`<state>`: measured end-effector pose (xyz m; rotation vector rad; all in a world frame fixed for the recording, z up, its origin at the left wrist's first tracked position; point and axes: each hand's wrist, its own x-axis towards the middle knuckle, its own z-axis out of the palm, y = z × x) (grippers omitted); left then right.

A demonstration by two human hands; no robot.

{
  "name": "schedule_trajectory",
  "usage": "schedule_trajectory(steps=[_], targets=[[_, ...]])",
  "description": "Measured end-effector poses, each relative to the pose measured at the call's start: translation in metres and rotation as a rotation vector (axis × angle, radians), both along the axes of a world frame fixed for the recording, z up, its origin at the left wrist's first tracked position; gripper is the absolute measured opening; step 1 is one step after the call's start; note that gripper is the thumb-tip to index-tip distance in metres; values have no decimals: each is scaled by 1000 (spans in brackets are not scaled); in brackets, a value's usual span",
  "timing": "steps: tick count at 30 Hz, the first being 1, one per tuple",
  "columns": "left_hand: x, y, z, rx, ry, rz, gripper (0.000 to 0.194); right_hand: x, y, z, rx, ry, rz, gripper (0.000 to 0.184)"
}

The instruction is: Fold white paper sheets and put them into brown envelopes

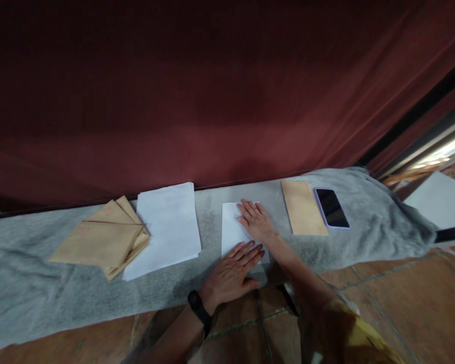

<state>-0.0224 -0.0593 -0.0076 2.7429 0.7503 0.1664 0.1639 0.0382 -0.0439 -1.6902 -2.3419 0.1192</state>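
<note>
left hand point(233, 274) and right hand point(255, 221), flat, grasping nothing, rest on a white sheet point(229, 225), apparently folded already; past it, a lone envelope point(304, 208) to the right, leftward a paper stack point(169, 227), seemingly left unfolded.

A long, narrow surface draped in soft grey cloth point(20, 298) runs from left to right, somewhat wrinkled toward both ends. On it, from the left: a fanned pile of tan envelopes point(102, 236), overlapping a neat stack of white paper point(170, 222); a smaller white sheet point(229, 222) near the middle; a single tan envelope point(304, 208); and, just beside it, a dark-screened phone point(332, 208) with a lilac edge.
</note>
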Motion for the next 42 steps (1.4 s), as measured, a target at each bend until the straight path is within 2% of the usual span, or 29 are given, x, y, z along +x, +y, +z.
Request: schedule_trajectory(steps=[4,7,9,12,14,18,21,26,36,40,42], targets=[[-1,-5,7,-94,-71,-10,67,12,-1,-4,77,47,-152,58],[-5,3,8,-153,-176,30,46,14,-6,-3,107,85,-254,59],[-7,15,6,-126,-280,215,41,9,-14,-1,103,110,-277,60],[-6,39,1,5,-364,581,46,-8,-32,4,91,148,-195,58],[-1,54,-4,61,-307,658,50,-19,-45,5,84,144,-105,57],[13,68,-15,72,-153,620,55,-28,-66,0,71,83,-14,54],[22,69,-25,90,-86,651,62,-25,-71,-4,93,64,-48,54],[23,66,-34,162,-85,740,64,-13,-72,-5,131,60,-111,58],[13,59,-38,208,-147,899,61,18,-82,-6,136,65,-186,64],[10,52,-33,236,-149,952,62,24,-81,-5,115,51,-211,62],[11,47,-27,263,-166,916,62,25,-79,-3,102,56,-215,60]])
